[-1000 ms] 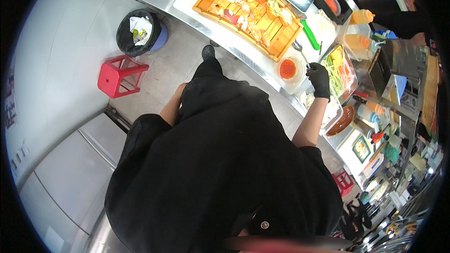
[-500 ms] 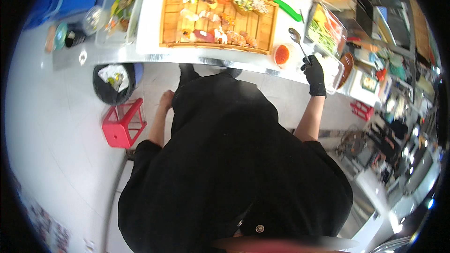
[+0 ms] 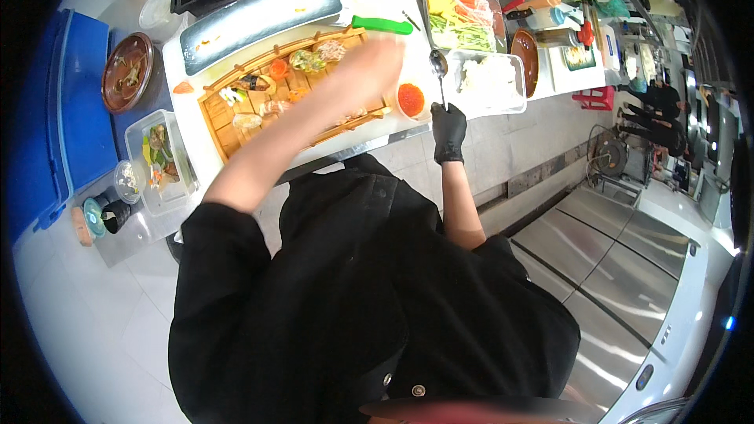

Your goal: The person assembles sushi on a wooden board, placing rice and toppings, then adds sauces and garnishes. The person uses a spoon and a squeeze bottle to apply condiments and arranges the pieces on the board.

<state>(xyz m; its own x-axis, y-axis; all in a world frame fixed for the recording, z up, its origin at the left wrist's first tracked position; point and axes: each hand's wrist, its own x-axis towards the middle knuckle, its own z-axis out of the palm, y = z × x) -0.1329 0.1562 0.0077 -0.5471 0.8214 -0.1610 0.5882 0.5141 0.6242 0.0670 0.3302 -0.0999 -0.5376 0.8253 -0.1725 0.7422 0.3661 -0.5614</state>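
Our right hand (image 3: 449, 132) grasps a spoon (image 3: 439, 67) at upper centre. Our left hand (image 3: 378, 65) is blurred; its fingers we cannot tell.

This is a commercial kitchen, shown by sushi (image 3: 309, 61) on a wooden tray (image 3: 221, 127), cut vegetables (image 3: 454, 34) and metal cabinets (image 3: 635, 267).

From the wearer's head, the left fisheye camera looks steeply down over a black short-sleeved shirt (image 3: 361, 290), which fills the lower middle at close range. The long steel-edged white desk (image 3: 377, 144) lies farther off, slanting across the top; a flat-panelled silver metal cabinet (image 3: 620, 290) bends toward the lower right rim.
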